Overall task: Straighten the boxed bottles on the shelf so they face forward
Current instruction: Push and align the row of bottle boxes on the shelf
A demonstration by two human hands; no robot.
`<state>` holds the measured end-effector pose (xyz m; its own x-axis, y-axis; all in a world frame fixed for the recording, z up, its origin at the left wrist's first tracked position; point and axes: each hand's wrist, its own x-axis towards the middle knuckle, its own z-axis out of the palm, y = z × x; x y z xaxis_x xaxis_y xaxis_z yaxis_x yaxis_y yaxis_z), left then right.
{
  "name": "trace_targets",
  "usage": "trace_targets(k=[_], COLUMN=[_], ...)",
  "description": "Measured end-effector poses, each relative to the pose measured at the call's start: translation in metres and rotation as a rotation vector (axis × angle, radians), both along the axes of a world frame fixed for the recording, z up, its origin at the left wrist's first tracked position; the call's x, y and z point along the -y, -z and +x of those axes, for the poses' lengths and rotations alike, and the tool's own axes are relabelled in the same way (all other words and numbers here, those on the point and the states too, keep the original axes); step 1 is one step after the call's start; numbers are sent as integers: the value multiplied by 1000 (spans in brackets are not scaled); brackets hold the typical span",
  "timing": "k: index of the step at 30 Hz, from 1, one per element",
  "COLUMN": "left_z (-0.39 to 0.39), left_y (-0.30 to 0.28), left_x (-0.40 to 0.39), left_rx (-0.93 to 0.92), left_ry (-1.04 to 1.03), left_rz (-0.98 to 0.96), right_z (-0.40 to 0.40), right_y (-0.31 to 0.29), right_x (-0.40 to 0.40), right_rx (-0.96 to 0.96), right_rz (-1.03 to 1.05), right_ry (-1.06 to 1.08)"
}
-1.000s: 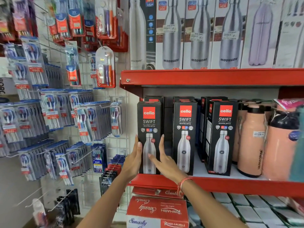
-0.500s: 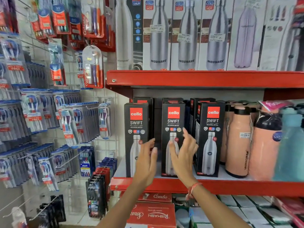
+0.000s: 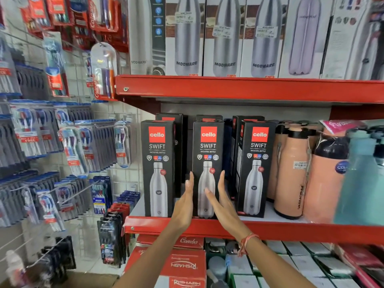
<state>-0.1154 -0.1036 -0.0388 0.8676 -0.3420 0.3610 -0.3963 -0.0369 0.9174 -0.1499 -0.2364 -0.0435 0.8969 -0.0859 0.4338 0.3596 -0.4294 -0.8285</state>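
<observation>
the fingers of the left hand point(image 3: 185, 201) are stretched out straight and held together, flat against the left edge of the middle box point(image 3: 208, 154), low down on it. the right hand point(image 3: 222, 201) mirrors it, fingers straight and spread open, with the thumb lying across the front of the same box near the printed bottle and the other fingers reaching along its right edge. neither hand is closed around the box; both are open, bracketing it from either side. a red thread bracelet point(image 3: 246, 242) sits on the right wrist.

the middle box stands upright at the near edge of the red shelf point(image 3: 291, 231), its front with the red logo facing forward. just to its left stands the left box point(image 3: 157, 163), also upright and facing forward, with a narrow gap between the two. to the right stands the right box point(image 3: 256, 163), upright, with its front turned slightly so that its left side panel shows. more black boxes stand behind these three, farther back.

right of the boxes are peach flasks point(image 3: 291, 173) with dark caps, and a blurred teal bottle point(image 3: 361, 183) at the far right. the upper shelf point(image 3: 249, 89) carries white bottle boxes point(image 3: 224, 36). on the left, a wire rack point(image 3: 87, 113) holds packs of toothbrushes point(image 3: 27, 134).
</observation>
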Motion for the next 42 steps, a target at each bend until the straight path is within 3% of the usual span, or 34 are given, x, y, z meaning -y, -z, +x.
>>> trace_targets(k=[11,17,19,22,25,27,36,42], left_z=[-37,-50,-52,-53,-48,-41,-18,-34], left_y=[-3,5,4,8,9,9,15,14], left_x=[-7,31,49,83,114,126,132,115], left_rx=[33,582,641,479,179,75,-11,31], left_ry=[-41,-254,-220,-54,30,90,140,142], left_rz=[175,179,148,116,25,28,162,248], right_z=[-26,-35,-37,-37,-35,-31,-21,-41], right_y=[-1,-6,-4,2,8,10,6,2], right_x=[-1,28,49,82,105,115,120,122], right_rx=[-19,161,222,213,119,66,-75,-147], right_rz=[-51,-70,-63,-1,69,78,183,31], right_ry=[7,211,315,389,354,318,168,237])
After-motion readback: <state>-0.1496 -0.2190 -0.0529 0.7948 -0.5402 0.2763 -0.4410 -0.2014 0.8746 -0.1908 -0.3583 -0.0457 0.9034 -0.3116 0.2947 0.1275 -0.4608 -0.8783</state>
